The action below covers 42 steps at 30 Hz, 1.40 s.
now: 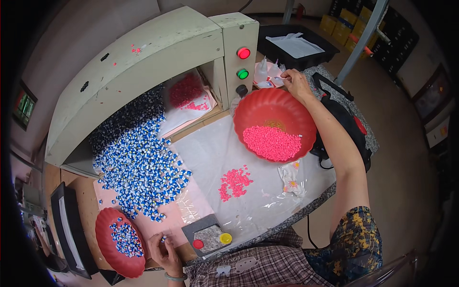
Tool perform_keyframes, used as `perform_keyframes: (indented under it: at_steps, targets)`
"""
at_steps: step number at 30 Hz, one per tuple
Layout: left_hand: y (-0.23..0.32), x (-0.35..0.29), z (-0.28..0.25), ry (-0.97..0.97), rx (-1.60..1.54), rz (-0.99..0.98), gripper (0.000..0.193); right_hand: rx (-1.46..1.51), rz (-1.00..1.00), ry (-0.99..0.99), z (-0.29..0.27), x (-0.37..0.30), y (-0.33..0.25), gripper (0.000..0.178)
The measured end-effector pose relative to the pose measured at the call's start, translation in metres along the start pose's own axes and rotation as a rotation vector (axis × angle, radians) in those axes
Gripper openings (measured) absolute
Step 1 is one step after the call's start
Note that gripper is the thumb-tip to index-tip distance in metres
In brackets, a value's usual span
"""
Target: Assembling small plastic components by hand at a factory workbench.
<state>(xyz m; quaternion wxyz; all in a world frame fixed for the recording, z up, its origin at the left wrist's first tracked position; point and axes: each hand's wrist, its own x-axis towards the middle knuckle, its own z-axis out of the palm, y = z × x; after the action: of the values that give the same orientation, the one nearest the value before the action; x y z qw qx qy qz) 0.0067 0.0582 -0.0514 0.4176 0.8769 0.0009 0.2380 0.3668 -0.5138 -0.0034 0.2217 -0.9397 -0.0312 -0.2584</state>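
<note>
My left hand (165, 253) is low at the front left, fingers closed in a pinch on a small blue-and-white piece (164, 238). Close beside it lies a red fluted bowl (106, 239) with blue-and-white pieces in it. My right arm stretches forward past a larger red fluted bowl (248, 107) that holds a heap of small pink pieces (272, 143). Just beyond this bowl, my right hand (297, 83) has its fingertips together at a small dish (260, 86) with translucent pointed-tip bottles (262, 69). What those fingers hold is too small to make out.
A large pale machine housing (143, 52) with lit red and green buttons arches over a pile of blue-and-white pieces (143, 167). Loose pink pieces (235, 183) lie on the clear sheet. A dark frame with red and yellow buttons (208, 237) sits at the front edge; a black tray (306, 52) stands behind.
</note>
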Motion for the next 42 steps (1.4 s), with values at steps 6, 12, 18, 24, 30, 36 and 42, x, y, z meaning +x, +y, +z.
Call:
perform_keyframes:
  at_steps: [6, 12, 18, 24, 30, 36, 42]
  targets:
    - [0.0, 0.002, 0.001, -0.012, 0.009, 0.01, 0.018, 0.005, 0.031, 0.051, -0.004, 0.0, 0.015, 0.018]
    - [-0.001, 0.003, 0.002, -0.016, 0.009, 0.022, 0.018, -0.029, 0.062, 0.044, -0.009, 0.002, 0.031, 0.019]
    - [-0.003, 0.002, 0.0, -0.026, 0.005, 0.001, 0.017, 0.095, 0.043, 0.058, -0.002, 0.008, -0.003, 0.018]
    - [0.004, 0.005, 0.002, -0.018, -0.025, -0.02, 0.017, 0.098, 0.076, 0.037, 0.022, 0.032, -0.015, 0.032]
    - [0.001, 0.005, 0.002, -0.029, -0.02, -0.015, 0.017, 0.111, 0.14, 0.036, 0.037, 0.049, -0.032, 0.036]
    - [0.002, 0.004, -0.001, -0.033, -0.008, -0.025, 0.018, 0.058, 0.09, 0.075, 0.019, 0.058, -0.023, 0.03]
    - [0.006, 0.007, 0.001, -0.017, -0.034, -0.05, 0.017, -0.066, 0.131, 0.009, -0.011, 0.046, 0.007, 0.023]
